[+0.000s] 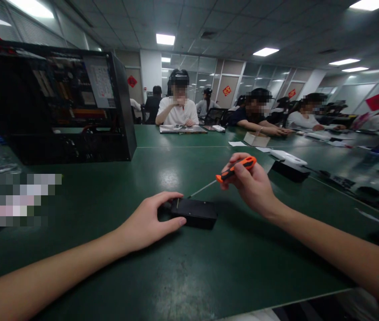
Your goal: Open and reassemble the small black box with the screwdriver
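A small flat black box [196, 212] lies on the green table [209, 267] in front of me. My left hand [149, 220] grips its left end, fingers curled over the top edge and thumb along the near side. My right hand [252, 185] holds a screwdriver with an orange and black handle [238, 168]; its thin metal shaft [202, 189] slants down to the left, with the tip at the box's top left corner. A small screw stands there beside my left fingertips.
An open black computer case [59, 102] stands at the back left. A black device [289, 170] with a white one on top lies right of my hand. A cardboard box [256, 139] and papers sit farther back. Several people sit along the far side.
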Available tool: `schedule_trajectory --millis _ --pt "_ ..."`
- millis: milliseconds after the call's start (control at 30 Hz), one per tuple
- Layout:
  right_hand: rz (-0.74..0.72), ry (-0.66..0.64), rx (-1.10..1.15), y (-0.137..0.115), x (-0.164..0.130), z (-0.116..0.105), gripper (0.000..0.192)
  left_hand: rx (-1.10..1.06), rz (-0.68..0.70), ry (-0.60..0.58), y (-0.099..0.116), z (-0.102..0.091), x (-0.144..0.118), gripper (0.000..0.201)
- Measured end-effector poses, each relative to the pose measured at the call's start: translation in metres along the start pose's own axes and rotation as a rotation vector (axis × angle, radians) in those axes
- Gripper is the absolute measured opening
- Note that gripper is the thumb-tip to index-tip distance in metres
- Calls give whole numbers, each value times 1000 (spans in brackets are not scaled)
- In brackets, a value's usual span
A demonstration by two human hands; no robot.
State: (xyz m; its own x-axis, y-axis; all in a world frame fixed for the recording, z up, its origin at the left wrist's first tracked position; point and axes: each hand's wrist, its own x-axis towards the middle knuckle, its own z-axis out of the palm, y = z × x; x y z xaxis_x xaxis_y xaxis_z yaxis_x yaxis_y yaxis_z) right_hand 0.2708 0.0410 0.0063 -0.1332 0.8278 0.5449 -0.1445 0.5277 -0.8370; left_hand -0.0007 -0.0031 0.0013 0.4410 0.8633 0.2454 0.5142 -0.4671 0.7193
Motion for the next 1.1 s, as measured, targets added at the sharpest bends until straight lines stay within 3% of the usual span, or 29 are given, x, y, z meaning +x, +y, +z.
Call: schedule_trajectory --millis 200,467,1100 --pt "-11 72 -104 -7 6 -6 48 -16 -53 -47 3 -3 0 36" --pt "-119 101 -342 -24 0 -10 38 -14 -44 -51 0 -2 -1 36" --pt "-222 123 -570 -31 4 -9 24 -3 -40 -57 0 -1 0 37"
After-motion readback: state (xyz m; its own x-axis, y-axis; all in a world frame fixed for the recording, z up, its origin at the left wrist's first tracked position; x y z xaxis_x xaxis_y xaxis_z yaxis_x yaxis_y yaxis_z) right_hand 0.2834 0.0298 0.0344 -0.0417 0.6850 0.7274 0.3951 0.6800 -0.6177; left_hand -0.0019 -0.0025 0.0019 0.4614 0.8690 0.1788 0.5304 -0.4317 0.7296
